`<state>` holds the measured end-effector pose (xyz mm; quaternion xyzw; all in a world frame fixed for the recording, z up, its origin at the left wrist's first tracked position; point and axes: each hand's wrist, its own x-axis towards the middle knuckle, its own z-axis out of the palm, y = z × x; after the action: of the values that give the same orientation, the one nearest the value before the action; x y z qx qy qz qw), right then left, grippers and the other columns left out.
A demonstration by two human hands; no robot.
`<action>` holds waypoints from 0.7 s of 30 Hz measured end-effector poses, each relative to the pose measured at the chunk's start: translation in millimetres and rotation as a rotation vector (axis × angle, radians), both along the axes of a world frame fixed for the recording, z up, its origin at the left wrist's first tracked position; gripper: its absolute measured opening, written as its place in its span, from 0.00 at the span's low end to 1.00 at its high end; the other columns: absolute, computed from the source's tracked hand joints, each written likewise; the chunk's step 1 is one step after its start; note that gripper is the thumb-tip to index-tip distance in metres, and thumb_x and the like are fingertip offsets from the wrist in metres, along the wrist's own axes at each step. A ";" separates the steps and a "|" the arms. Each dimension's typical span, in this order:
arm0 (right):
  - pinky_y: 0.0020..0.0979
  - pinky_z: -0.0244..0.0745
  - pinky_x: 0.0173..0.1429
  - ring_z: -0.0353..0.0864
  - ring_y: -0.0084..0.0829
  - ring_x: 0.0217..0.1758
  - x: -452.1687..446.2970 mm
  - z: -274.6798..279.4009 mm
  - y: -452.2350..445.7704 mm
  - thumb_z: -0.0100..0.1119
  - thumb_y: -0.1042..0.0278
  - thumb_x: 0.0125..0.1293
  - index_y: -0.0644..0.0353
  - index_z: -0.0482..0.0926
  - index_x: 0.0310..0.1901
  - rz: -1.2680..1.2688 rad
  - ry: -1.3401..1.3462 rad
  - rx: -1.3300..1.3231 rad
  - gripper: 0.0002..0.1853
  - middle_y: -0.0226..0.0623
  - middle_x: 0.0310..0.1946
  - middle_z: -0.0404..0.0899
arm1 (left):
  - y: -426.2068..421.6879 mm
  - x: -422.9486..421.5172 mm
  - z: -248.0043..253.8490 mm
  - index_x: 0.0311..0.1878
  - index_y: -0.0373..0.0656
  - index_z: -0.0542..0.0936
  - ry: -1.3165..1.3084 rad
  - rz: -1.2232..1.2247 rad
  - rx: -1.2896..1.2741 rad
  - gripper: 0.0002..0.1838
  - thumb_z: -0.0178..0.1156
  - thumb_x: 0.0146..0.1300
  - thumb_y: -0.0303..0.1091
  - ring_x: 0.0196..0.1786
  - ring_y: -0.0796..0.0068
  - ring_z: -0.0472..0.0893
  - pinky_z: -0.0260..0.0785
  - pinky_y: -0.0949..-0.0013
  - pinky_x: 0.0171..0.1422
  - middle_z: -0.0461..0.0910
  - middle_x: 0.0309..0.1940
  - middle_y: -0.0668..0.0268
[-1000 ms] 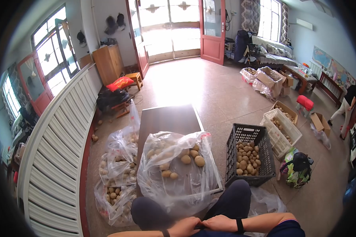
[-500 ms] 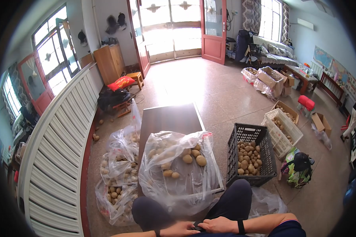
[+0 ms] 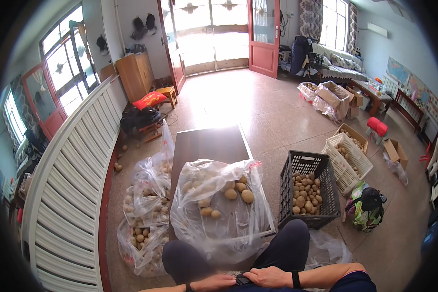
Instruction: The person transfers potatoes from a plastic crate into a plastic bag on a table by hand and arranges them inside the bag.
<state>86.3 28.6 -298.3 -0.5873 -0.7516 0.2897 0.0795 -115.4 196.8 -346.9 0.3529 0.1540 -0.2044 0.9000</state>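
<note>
At my waist, low in the head view, my right hand [image 3: 271, 277] is closed on a small black buckle [image 3: 241, 279]. From the other side my left hand [image 3: 214, 282] reaches the buckle with its fingers pressed together. Just ahead of my knees, a clear plastic bag [image 3: 219, 238] lies spread over a low dark table [image 3: 207, 146]. Several potatoes [image 3: 247, 196] are in the bag, some seen through its film. Neither hand touches the bag or the potatoes.
Right of the table stands a black crate [image 3: 309, 162] holding potatoes, with a white crate [image 3: 344, 182] and a green bag [image 3: 367, 211] beyond. Potato-filled plastic bags [image 3: 143, 207] sit to the left, near a white radiator [image 3: 65, 194]. A stool [image 3: 168, 95] stands farther off.
My left hand has shifted slightly left, and more of the black buckle shows between my hands. The bag, potatoes and crates lie as before.
</note>
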 end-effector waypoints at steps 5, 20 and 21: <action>0.33 0.81 0.35 0.83 0.39 0.41 -1.4 -4.4 -0.4 0.42 0.67 0.69 0.66 0.65 0.63 0.012 -0.002 0.024 0.22 0.42 0.41 0.73 | -2.2 -4.2 -16.5 0.57 0.38 0.77 0.056 0.015 -0.016 0.14 0.56 0.71 0.30 0.50 0.76 0.80 0.72 0.73 0.56 0.82 0.48 0.67; 0.38 0.79 0.36 0.82 0.43 0.41 -4.2 -7.9 3.8 0.43 0.66 0.69 0.64 0.65 0.58 0.037 0.122 -0.076 0.19 0.44 0.42 0.73 | -12.6 -10.0 3.2 0.48 0.40 0.83 0.223 0.049 0.047 0.12 0.55 0.71 0.35 0.45 0.78 0.80 0.73 0.73 0.51 0.83 0.44 0.68; 0.39 0.78 0.37 0.82 0.45 0.41 -3.8 -12.3 2.3 0.43 0.66 0.69 0.64 0.65 0.57 0.020 0.133 -0.045 0.18 0.44 0.42 0.74 | -15.2 -8.2 -4.8 0.48 0.40 0.82 0.192 0.104 0.065 0.12 0.54 0.72 0.35 0.45 0.78 0.79 0.72 0.74 0.52 0.82 0.44 0.68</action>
<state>82.4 30.9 -310.6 -0.5608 -0.7437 0.3458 0.1131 -123.6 181.6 -351.7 0.3523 0.2643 -0.1851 0.8785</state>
